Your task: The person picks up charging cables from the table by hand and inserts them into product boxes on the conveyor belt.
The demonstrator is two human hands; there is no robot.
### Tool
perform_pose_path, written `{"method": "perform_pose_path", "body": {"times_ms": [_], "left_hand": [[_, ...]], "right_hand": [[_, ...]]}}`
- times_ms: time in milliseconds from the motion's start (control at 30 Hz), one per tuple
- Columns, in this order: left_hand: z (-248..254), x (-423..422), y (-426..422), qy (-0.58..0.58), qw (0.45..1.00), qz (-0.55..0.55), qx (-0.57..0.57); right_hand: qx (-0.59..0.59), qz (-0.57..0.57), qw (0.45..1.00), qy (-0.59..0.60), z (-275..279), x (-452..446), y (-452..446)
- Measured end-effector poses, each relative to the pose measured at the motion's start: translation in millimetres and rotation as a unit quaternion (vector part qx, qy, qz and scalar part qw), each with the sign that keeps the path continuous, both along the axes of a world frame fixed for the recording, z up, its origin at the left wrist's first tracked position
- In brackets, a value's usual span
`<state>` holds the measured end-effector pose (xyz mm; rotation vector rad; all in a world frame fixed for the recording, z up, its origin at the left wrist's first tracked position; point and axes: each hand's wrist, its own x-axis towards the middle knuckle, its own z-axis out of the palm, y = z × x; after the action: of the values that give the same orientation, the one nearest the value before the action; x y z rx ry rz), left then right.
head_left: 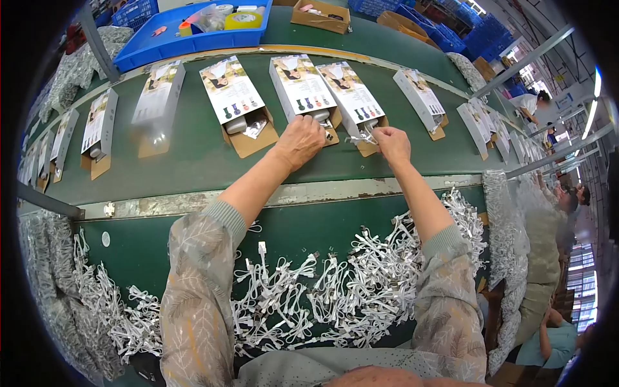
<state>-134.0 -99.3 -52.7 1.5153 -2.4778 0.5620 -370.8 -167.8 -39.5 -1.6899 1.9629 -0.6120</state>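
My right hand (392, 145) pinches a white USB cable (366, 133) at the end of a printed white box (349, 91), whose brown cardboard flap hangs open. My left hand (303, 140) has its fingers curled at the open end of the neighbouring box (299, 80); what they grip, if anything, is hidden. A pale rounded item shows inside that box, beside the fingers. To the left lies another open box (229, 88) with a white item and a small packet at its mouth.
More boxes (100, 129) line the green conveyor (213, 158) on both sides. A heap of white cables (361, 290) covers much of the bench in front of me. Behind stand a blue tray (193, 45) with tape and a small carton (320, 16). Metal posts rise at both sides.
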Motion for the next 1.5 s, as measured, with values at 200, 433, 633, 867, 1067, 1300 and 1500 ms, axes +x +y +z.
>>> {"method": "perform_pose_path", "body": {"times_ms": [200,433,633,867,1067,1300,1500], "left_hand": [[5.7,-17.0,16.3,0.083,0.996,-0.028,0.008],[27.9,29.3,72.1,0.203,0.979,-0.016,0.028],[67.6,79.6,150.2,0.205,0.941,0.11,0.247],[60.6,92.6,217.1,0.202,0.901,0.17,0.344],[63.7,86.6,211.3,0.271,0.883,0.218,0.315],[61.8,76.7,154.5,0.392,0.856,0.251,0.224],[36.6,57.7,91.0,0.398,0.857,0.273,0.182]], "right_hand": [[-0.18,-0.013,0.968,0.172,-20.3,6.6,-29.9],[-0.115,-0.128,0.981,-0.088,-69.5,-31.6,-66.9],[-0.125,-0.032,0.98,0.154,-45.9,-48.8,-72.0],[-0.204,0.329,0.912,0.136,49.5,-2.9,35.9],[0.022,0.628,0.778,0.011,29.1,47.6,198.9],[0.039,0.455,0.888,-0.059,75.7,26.8,167.8],[-0.174,0.142,0.966,0.128,20.9,-19.4,25.8]]}}
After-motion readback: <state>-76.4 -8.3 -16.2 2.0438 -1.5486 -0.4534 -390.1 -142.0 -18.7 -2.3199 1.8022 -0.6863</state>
